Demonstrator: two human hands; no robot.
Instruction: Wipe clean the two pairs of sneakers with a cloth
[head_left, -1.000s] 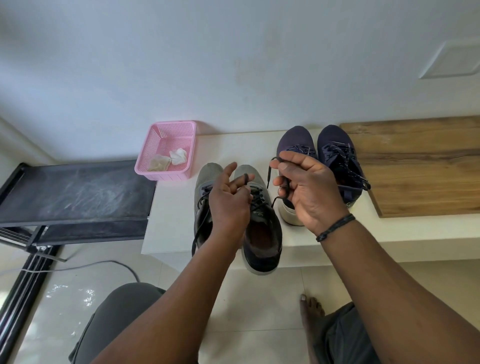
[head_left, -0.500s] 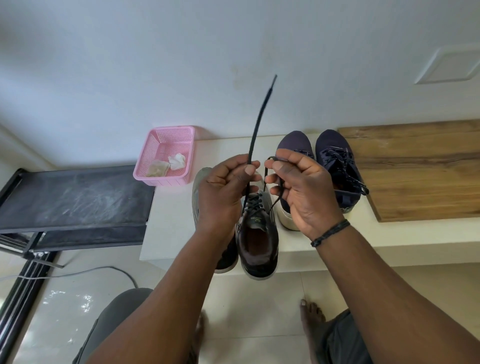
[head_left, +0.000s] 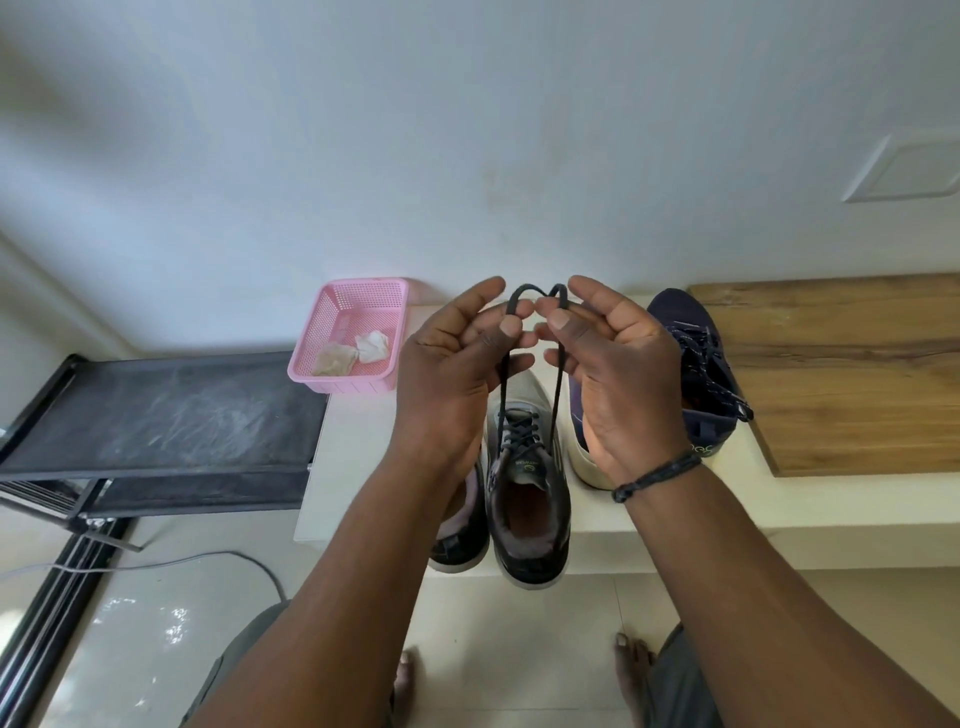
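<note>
Half a second ago my left hand (head_left: 447, 374) flicked one lace (head_left: 537, 296) end upward; now both ends are pinched, one in each hand, right hand (head_left: 618, 374) too, above the grey sneaker (head_left: 524, 493) on the ledge (head_left: 779, 504); I judge I'm tying it; the cloths (head_left: 353, 353) wait in the pink basket (head_left: 363, 301).

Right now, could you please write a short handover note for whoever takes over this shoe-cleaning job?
Left hand and right hand: each pinches one lace of the grey sneaker, both raised above it.
Grey pair sits at the ledge front; navy pair is behind the right hand.
Cloths lie in the pink basket, untouched.
Done: no wiping visible.
Left: finish the laces, take a cloth, wipe all four sneakers.
</note>
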